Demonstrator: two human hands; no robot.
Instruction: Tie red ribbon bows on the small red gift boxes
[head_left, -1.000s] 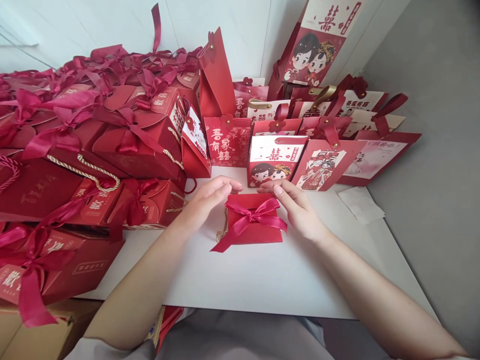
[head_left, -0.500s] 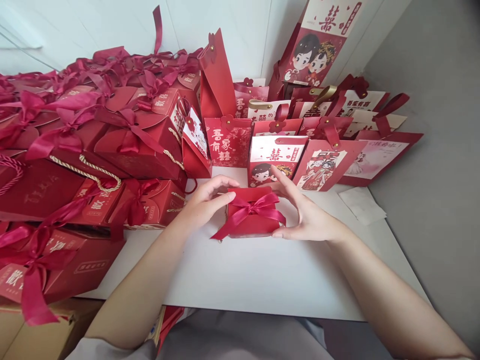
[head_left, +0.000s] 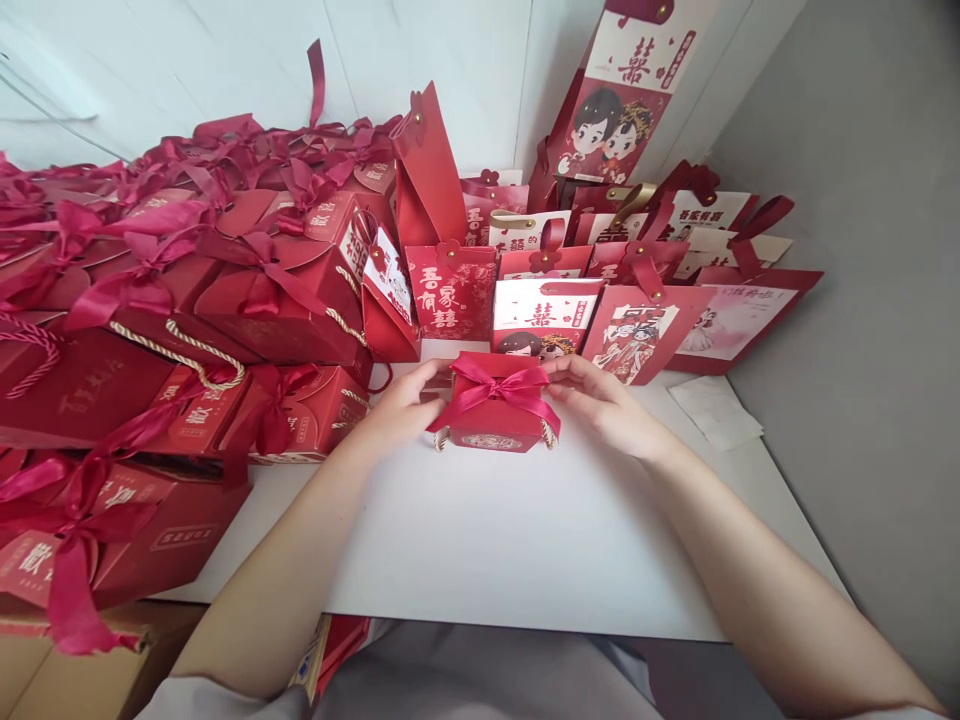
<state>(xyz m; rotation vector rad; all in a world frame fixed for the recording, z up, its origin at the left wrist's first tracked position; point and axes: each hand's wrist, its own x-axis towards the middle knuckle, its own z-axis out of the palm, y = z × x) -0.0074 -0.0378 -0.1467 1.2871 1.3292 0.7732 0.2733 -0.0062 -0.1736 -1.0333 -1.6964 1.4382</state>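
A small red gift box (head_left: 491, 428), topped with a crimson ribbon bow (head_left: 498, 386), is between my hands over the white table. A round pale emblem shows on its front, and twisted cream cords hang at its two lower sides. My left hand (head_left: 411, 404) closes on the left side, with its fingertips partly hidden behind the box. At the right side, my right hand (head_left: 600, 402) has its thumb and fingers drawn together by the bow's right loop. Whether the box's base touches the table I cannot tell.
Many red gift boxes with ribbon bows (head_left: 274, 275) are stacked at the left. Several red and white paper gift bags (head_left: 453, 295) stand behind my hands. White paper (head_left: 718, 410) lies at the right by a grey panel (head_left: 862, 300). An open cardboard carton (head_left: 82, 680) sits lower left.
The gift box has tipped so its emblem front and side cords show, and it sits slightly farther away. My right hand's spread fingers have closed in at its side.
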